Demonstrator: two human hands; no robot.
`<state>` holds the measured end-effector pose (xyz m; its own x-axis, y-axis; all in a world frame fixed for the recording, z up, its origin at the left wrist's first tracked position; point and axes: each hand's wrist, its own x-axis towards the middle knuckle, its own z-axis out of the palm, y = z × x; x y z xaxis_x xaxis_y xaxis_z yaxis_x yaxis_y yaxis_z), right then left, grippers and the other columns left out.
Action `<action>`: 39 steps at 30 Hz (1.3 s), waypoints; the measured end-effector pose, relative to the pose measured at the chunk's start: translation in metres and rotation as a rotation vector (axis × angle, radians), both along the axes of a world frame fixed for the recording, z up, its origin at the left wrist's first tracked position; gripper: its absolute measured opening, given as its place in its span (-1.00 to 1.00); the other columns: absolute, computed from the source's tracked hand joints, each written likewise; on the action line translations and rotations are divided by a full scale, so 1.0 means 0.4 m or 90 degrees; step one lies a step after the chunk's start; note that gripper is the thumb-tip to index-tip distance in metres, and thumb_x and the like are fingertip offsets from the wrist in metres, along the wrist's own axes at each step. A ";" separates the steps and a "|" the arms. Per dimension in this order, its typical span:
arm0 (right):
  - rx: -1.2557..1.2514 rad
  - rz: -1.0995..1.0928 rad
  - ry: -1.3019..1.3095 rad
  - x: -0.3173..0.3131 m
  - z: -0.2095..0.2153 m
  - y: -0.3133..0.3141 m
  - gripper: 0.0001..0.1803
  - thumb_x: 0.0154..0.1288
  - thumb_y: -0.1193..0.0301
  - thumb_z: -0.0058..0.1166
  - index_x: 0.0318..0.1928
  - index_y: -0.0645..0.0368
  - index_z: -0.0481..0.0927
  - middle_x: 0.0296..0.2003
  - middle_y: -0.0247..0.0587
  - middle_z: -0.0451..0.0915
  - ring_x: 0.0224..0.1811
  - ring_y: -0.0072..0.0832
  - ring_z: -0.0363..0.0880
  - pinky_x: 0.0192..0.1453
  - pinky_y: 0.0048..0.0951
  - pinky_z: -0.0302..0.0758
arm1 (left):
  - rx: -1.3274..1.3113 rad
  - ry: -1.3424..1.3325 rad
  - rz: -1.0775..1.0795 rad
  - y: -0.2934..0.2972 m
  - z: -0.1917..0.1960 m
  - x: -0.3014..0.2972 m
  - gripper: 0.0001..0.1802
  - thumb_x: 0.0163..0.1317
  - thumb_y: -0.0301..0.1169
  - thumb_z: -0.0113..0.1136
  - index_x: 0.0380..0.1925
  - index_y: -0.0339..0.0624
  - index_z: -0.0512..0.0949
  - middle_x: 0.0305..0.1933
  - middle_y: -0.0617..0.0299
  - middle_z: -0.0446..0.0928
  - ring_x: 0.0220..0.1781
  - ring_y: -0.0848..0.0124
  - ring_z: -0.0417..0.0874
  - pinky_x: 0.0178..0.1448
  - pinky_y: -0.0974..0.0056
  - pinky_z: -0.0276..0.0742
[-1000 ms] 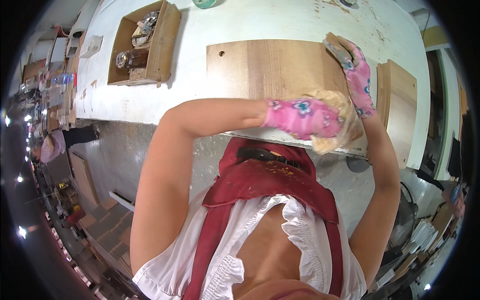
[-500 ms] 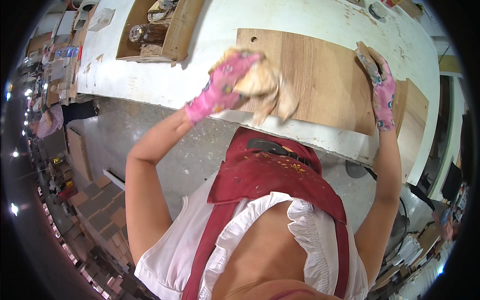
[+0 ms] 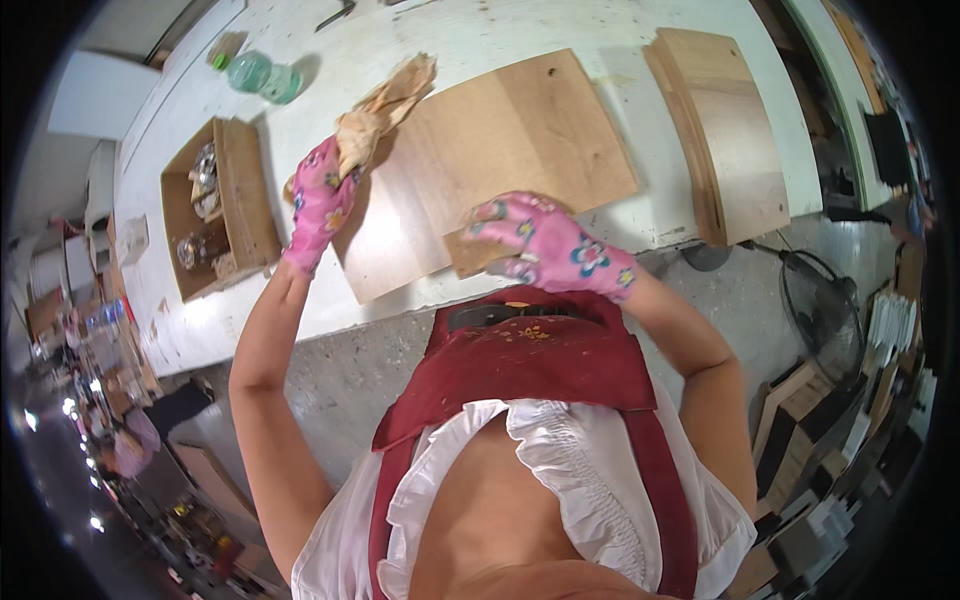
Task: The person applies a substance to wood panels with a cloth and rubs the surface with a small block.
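Your left hand (image 3: 322,205) is closed around a tan rag (image 3: 380,110), hiding the rag's lower end, at the left edge of the wooden board (image 3: 490,165) on the white table (image 3: 480,30). Your right hand (image 3: 545,245) clamps the board's near edge, covering that corner. The open wooden box (image 3: 215,205) at left holds jars and clutter too blurred to identify.
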<state>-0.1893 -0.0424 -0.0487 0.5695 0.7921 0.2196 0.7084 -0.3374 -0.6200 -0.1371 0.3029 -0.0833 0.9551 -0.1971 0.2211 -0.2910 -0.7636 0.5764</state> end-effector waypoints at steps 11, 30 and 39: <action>0.114 0.048 0.022 0.008 -0.023 -0.006 -0.48 0.09 0.27 0.09 0.13 -0.03 0.48 0.10 -0.26 0.42 0.16 -0.22 0.36 0.24 -0.14 0.31 | 0.130 -0.072 -0.363 -0.566 0.043 0.226 -0.34 0.06 -0.39 0.25 0.20 -0.30 0.32 0.31 -0.01 0.33 0.26 0.06 0.40 0.35 0.10 0.31; 0.082 0.027 0.076 0.023 -0.009 -0.046 -0.50 0.19 0.29 0.09 0.17 -0.03 0.45 0.01 -0.09 0.46 0.03 -0.12 0.45 0.17 -0.22 0.39 | -0.198 0.036 -0.429 -0.379 0.072 0.077 -0.42 0.11 -0.47 0.28 0.17 -0.25 0.39 0.12 0.14 0.51 0.15 0.37 0.53 0.26 0.28 0.45; 0.375 -0.598 0.331 0.125 0.018 -0.118 -0.46 0.22 0.56 -0.05 0.25 0.21 0.32 0.08 -0.07 0.48 0.12 -0.36 0.46 0.12 -0.42 0.43 | -0.686 0.107 0.392 0.028 -0.023 -0.223 -0.60 0.30 -0.42 0.11 0.12 -0.29 0.43 -0.07 0.24 0.54 -0.10 0.49 0.56 -0.03 0.42 0.50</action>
